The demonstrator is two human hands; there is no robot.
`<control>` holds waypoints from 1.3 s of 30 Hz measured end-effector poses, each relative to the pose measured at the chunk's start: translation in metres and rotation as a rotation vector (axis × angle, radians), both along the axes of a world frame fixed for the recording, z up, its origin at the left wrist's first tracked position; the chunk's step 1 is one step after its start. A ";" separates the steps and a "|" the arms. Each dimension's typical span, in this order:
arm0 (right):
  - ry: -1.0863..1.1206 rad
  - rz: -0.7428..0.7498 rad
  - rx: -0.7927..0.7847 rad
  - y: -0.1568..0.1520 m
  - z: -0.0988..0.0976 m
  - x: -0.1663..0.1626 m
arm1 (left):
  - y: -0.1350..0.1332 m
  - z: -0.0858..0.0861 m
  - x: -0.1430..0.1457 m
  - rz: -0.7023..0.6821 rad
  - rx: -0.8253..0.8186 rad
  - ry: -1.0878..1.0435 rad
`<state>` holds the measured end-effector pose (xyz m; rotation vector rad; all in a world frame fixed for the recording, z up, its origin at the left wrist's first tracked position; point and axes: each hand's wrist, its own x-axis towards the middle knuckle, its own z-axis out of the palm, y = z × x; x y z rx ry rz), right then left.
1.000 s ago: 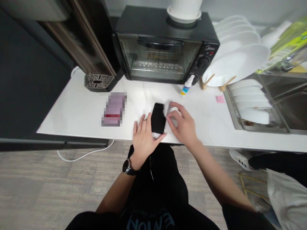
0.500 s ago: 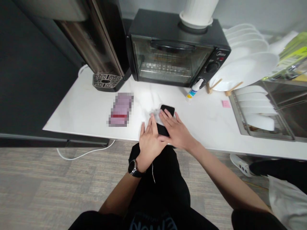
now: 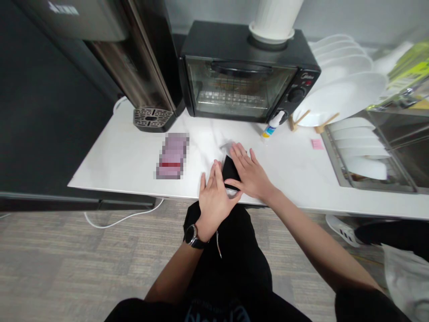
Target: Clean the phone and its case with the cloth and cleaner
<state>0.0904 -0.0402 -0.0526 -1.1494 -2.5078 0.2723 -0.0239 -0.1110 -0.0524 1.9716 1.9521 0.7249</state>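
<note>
Black fabric fills the nearest part of the view: a shirt (image 3: 217, 311), its pale lettering cut off by the bottom edge, and dark trousers (image 3: 231, 255) beyond it. Past the watch (image 3: 190, 233) on the wrist, the left hand (image 3: 214, 199) lies open and palm down, fingers straight along the left side of a dark phone (image 3: 230, 171), its thumb by the phone's near end. This phone lies flat on the white worktop (image 3: 295, 174) close to its front edge, between the two hands and partly beneath the right hand (image 3: 252, 175), which is also open, its fingers stretched over the phone's right side and far end. Only a dark strip of screen shows; the far end and right edge are covered. Beneath the right fingertips a thin whitish wipe (image 3: 227, 146) peeks out, its full shape hidden. To the left, well apart, a mauve item (image 3: 172, 154) with a red band is pixelated, so what it is cannot be told. Farther off, a small spray bottle (image 3: 271, 127) stands just before the toaster oven (image 3: 248, 87), whose glass door shows a rack dimly. On top, a white pot (image 3: 276, 18) is cut off by the upper edge.
</note>
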 end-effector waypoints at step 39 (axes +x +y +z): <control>0.020 0.218 -0.133 -0.033 -0.011 0.024 | 0.000 -0.012 0.010 -0.066 -0.040 0.125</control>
